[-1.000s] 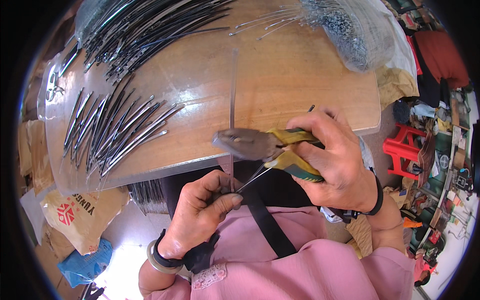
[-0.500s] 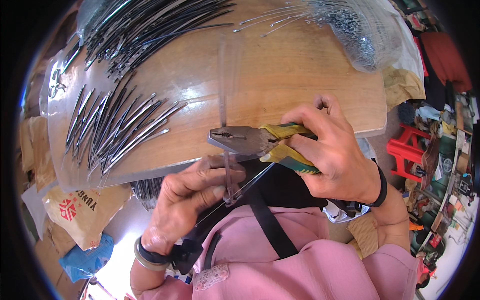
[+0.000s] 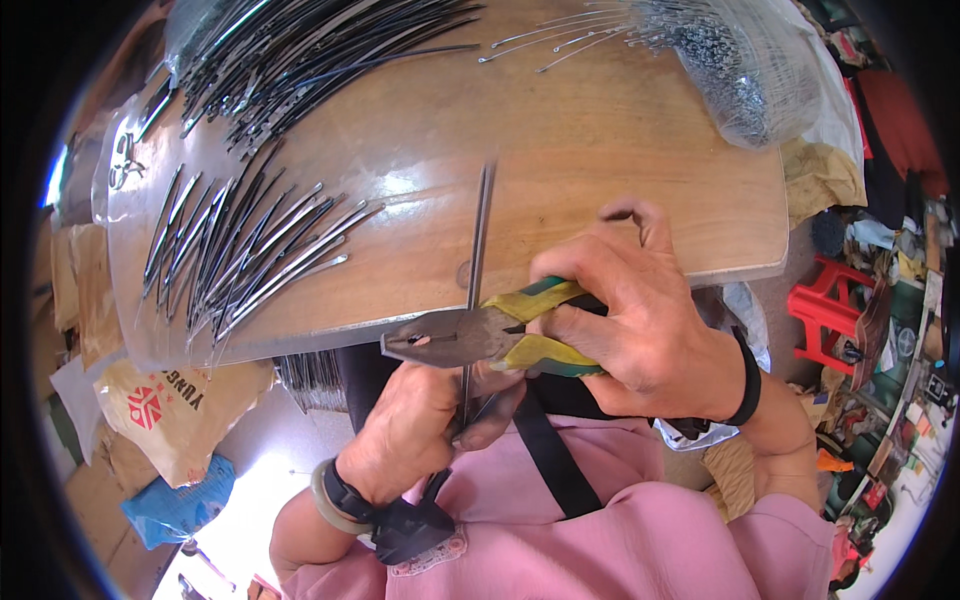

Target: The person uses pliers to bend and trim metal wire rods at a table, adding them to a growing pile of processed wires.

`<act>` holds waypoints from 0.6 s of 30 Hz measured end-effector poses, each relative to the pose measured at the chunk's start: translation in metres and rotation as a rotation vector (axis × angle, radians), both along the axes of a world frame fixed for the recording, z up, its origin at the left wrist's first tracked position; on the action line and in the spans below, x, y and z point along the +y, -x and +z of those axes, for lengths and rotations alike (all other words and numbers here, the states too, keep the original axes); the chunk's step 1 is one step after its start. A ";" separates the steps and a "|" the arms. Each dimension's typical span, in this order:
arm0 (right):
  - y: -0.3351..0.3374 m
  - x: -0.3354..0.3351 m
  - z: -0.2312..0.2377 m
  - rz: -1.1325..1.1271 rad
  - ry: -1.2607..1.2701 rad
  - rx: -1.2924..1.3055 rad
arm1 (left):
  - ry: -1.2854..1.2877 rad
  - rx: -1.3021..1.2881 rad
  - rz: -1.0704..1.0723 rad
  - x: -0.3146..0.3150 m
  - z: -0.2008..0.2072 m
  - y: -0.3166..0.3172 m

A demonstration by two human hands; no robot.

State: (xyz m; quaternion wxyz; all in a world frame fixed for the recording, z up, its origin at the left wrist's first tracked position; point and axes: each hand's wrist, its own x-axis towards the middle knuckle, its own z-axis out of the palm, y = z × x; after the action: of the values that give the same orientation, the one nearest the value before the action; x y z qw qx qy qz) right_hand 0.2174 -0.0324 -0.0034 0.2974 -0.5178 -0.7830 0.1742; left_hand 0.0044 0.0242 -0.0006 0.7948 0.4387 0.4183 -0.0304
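both full: left hand (image 3: pixel 415 420) pinches dark strip (image 3: pixel 482 220) low (likely steadying it); right hand (image 3: pixel 645 330) grips pliers (image 3: pixel 455 337), probably for leverage.

- I could pass over the bare wooden tabletop (image 3: pixel 620 150), right of my dark strip (image 3: pixel 480 225).
- Fanned metal strips (image 3: pixel 255 245) block the left.
- My pliers (image 3: pixel 445 338) bar reaching straight across.

Yellow and green plier handles (image 3: pixel 556 356)

Pliers (image 3: pixel 490 335) in the right hand (image 3: pixel 640 335): matt metal head (image 3: pixel 440 340), plastic-looking grips (image 3: pixel 550 354). Strip (image 3: pixel 482 230) at the left hand (image 3: pixel 415 410): smooth, metal-looking. Beyond both: glossy wood-grained tabletop (image 3: pixel 620 140).
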 end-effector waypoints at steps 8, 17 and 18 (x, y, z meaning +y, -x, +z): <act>-0.022 -0.032 0.016 -0.184 0.264 0.162 | 0.135 -0.205 0.621 -0.019 -0.005 0.003; -0.005 -0.029 0.019 0.012 0.414 0.223 | -0.255 -0.211 0.544 -0.023 0.013 0.012; -0.001 -0.027 0.018 0.026 0.403 0.220 | -0.267 -0.207 0.547 -0.023 0.013 0.014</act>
State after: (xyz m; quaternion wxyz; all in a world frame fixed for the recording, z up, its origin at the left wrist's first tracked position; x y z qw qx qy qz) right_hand 0.2189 -0.0598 0.0147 0.2692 -0.5347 -0.7017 0.3863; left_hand -0.0091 0.0014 0.0120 0.7473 0.4110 0.4380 0.2842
